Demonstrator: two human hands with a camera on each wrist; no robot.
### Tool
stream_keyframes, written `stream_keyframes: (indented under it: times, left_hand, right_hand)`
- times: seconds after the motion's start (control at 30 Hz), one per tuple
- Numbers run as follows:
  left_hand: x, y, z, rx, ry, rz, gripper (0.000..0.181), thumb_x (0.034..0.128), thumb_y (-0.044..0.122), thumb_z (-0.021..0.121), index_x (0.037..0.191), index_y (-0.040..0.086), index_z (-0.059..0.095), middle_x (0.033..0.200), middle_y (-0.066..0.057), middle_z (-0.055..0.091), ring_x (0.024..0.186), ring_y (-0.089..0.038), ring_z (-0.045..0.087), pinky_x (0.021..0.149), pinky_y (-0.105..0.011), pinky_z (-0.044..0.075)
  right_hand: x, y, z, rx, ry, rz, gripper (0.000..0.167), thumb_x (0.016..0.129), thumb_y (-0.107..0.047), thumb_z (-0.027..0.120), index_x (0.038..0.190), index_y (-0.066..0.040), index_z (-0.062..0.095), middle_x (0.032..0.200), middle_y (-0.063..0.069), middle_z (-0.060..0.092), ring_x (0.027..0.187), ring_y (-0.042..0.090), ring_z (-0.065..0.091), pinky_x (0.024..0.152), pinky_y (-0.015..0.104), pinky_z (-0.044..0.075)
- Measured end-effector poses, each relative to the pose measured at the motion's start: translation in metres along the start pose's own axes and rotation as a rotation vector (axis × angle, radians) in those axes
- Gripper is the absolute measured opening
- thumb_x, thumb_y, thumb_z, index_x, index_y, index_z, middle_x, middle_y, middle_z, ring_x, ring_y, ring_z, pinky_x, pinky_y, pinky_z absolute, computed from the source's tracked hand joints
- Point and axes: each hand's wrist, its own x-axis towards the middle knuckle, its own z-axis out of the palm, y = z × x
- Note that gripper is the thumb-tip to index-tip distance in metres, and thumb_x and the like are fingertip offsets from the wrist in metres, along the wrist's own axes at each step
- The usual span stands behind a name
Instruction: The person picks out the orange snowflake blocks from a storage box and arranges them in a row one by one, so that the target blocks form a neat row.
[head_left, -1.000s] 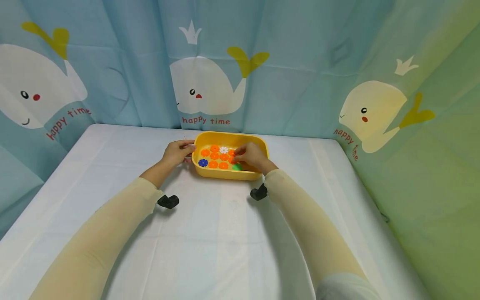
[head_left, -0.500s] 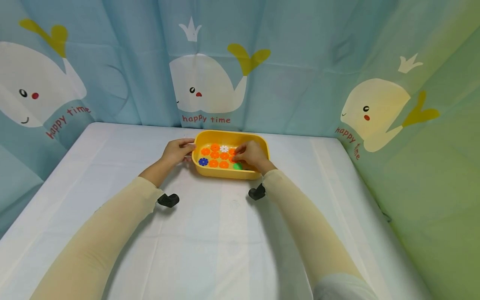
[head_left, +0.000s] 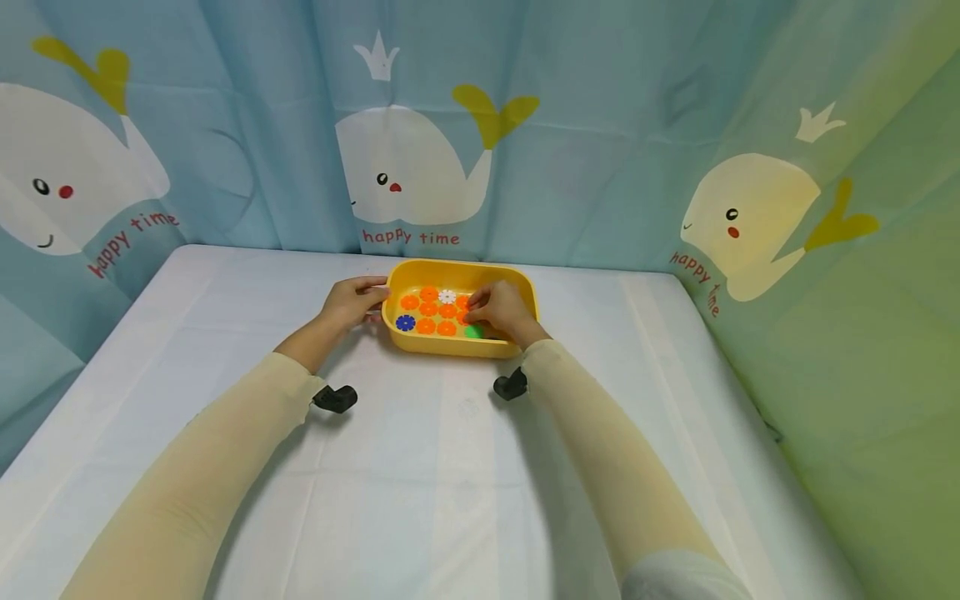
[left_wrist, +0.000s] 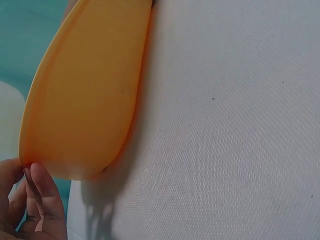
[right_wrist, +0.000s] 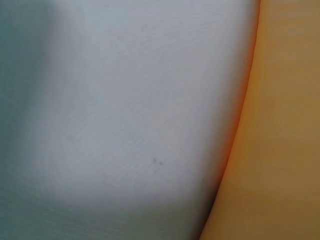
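Observation:
A yellow tray [head_left: 457,344] stands toward the back of the table, with several orange flower-shaped pieces [head_left: 425,326], a blue one [head_left: 406,322], a white one [head_left: 447,297] and a green one [head_left: 474,332] inside. My left hand [head_left: 347,308] pinches the tray's left rim between thumb and fingers; in the left wrist view the hand [left_wrist: 37,205] grips the edge of the tray [left_wrist: 90,100]. Inside the tray's right part, my right hand [head_left: 504,312] has its fingertips at an orange piece [head_left: 462,317], which they partly hide. The right wrist view shows only the tray's outer wall [right_wrist: 280,130].
A white cloth covers the table [head_left: 420,475]. Behind it hangs a blue curtain [head_left: 600,200] with whale prints, and a green curtain [head_left: 885,367] hangs on the right. Black devices [head_left: 335,399] sit under both wrists.
The whole head view has shifted slightly. Both hands keep their places at the tray, and the pieces lie as before.

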Motion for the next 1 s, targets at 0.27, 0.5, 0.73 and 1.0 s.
stream_keyframes:
  times: [0.27, 0.5, 0.73, 1.0]
  left_hand:
    - [0.0001, 0.0000, -0.0006, -0.006, -0.001, -0.006, 0.045, 0.1003, 0.027, 0.058, 0.144, 0.015, 0.052, 0.124, -0.011, 0.059, 0.080, -0.010, 0.062, 0.070, -0.020, 0.055]
    - [0.0019, 0.0000, -0.0012, -0.015, -0.002, -0.022, 0.045, 0.0999, 0.028, 0.058, 0.143, 0.017, 0.052, 0.123, -0.010, 0.059, 0.075, -0.009, 0.062, 0.070, -0.020, 0.055]
    - [0.0025, 0.0040, -0.0012, -0.061, 0.000, -0.094, 0.045, 0.0993, 0.027, 0.060, 0.143, 0.018, 0.053, 0.132, -0.008, 0.055, 0.099, -0.015, 0.061, 0.084, -0.025, 0.056]
    - [0.0018, 0.0061, -0.0015, -0.120, -0.004, -0.130, 0.045, 0.0981, 0.026, 0.062, 0.142, 0.019, 0.053, 0.134, -0.007, 0.054, 0.102, -0.015, 0.061, 0.090, -0.029, 0.055]
  right_hand:
    - [0.0014, -0.0004, -0.0005, 0.013, -0.017, 0.005, 0.022, 0.080, -0.008, 0.081, 0.097, -0.001, 0.070, 0.092, 0.011, 0.066, 0.081, 0.021, 0.058, 0.065, 0.019, 0.052]
    - [0.0018, -0.0011, -0.0004, 0.001, -0.014, -0.004, 0.022, 0.079, -0.008, 0.081, 0.097, -0.001, 0.070, 0.092, 0.011, 0.066, 0.082, 0.022, 0.058, 0.066, 0.019, 0.052]
    - [-0.0002, -0.0024, 0.0000, 0.013, -0.010, -0.007, 0.022, 0.080, -0.006, 0.081, 0.097, -0.002, 0.069, 0.093, 0.011, 0.065, 0.083, 0.022, 0.058, 0.067, 0.019, 0.052]
    - [-0.0036, -0.0044, -0.0005, 0.005, -0.003, -0.020, 0.023, 0.081, -0.006, 0.080, 0.100, 0.000, 0.068, 0.093, 0.011, 0.064, 0.084, 0.022, 0.057, 0.068, 0.019, 0.051]
